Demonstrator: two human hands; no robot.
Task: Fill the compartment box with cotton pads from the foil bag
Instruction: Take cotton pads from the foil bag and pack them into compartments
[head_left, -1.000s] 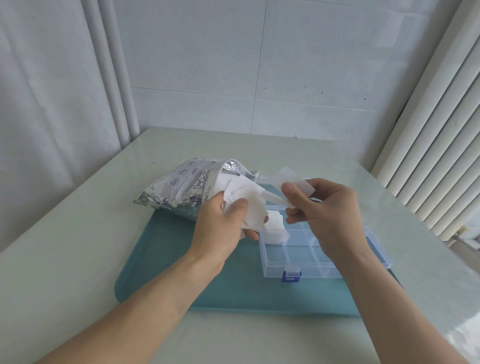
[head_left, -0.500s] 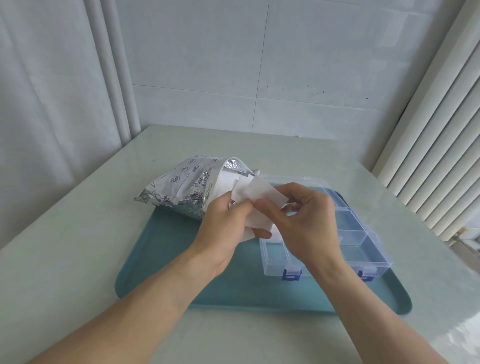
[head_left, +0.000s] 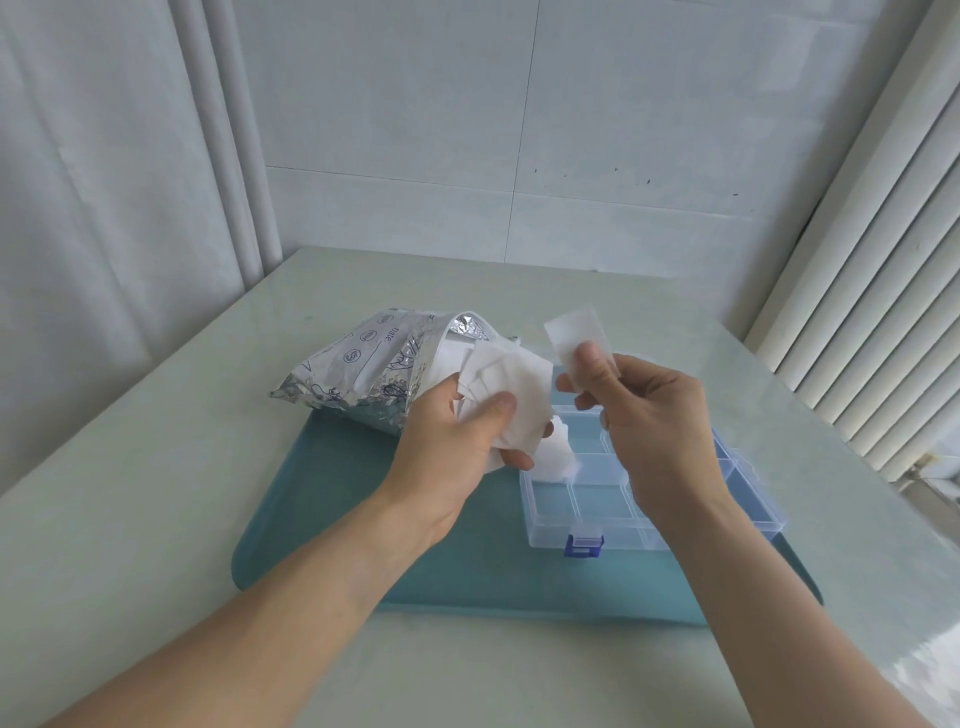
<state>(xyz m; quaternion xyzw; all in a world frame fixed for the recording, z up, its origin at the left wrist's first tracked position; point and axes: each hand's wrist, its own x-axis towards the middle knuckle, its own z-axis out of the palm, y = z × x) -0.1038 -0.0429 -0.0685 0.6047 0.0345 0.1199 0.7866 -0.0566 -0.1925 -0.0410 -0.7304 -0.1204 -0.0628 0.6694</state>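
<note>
My right hand (head_left: 644, 415) pinches one white square cotton pad (head_left: 574, 332) above the clear plastic compartment box (head_left: 597, 499); my left hand (head_left: 457, 447) grips a pad stack (head_left: 511, 384) beside the crinkled silver foil bag (head_left: 374, 369) near the teal tray's (head_left: 322, 499) far-left corner.

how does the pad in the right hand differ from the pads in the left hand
The right hand pinches a single cotton pad, held upright and flat; the left hand grips a bunch of pads, overlapping and rumpled. The single pad is clear of the foil bag; the bunch sits at its mouth. All are white and squarish.
</note>
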